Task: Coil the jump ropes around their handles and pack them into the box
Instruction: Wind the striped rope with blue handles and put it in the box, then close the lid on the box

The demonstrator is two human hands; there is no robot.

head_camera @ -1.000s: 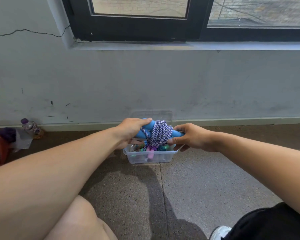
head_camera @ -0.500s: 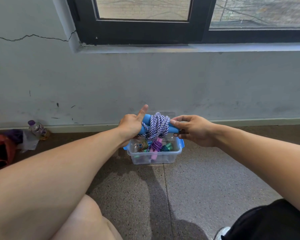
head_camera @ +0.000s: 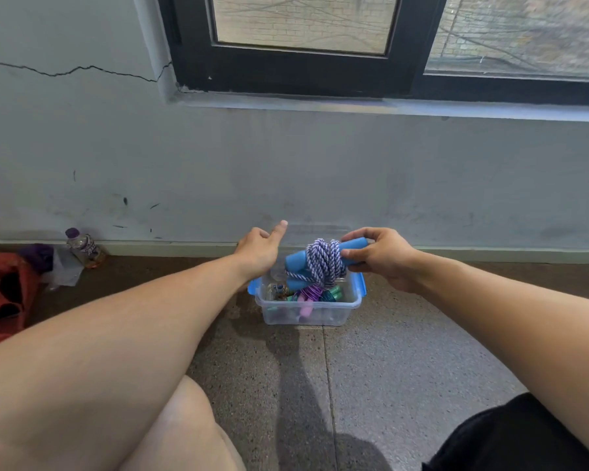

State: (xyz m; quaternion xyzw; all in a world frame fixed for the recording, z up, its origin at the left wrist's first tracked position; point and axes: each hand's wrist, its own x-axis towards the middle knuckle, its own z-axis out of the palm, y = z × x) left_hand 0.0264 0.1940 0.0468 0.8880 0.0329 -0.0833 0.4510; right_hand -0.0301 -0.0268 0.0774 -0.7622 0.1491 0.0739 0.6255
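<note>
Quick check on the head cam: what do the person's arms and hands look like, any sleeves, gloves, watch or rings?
Both forearms are bare up to the frame edge, with no sleeves in view. The left hand and the right hand wear no gloves, and no watch, band or ring shows on the visible wrists and fingers. The only clothing in view is dark shorts at the lower right.
</note>
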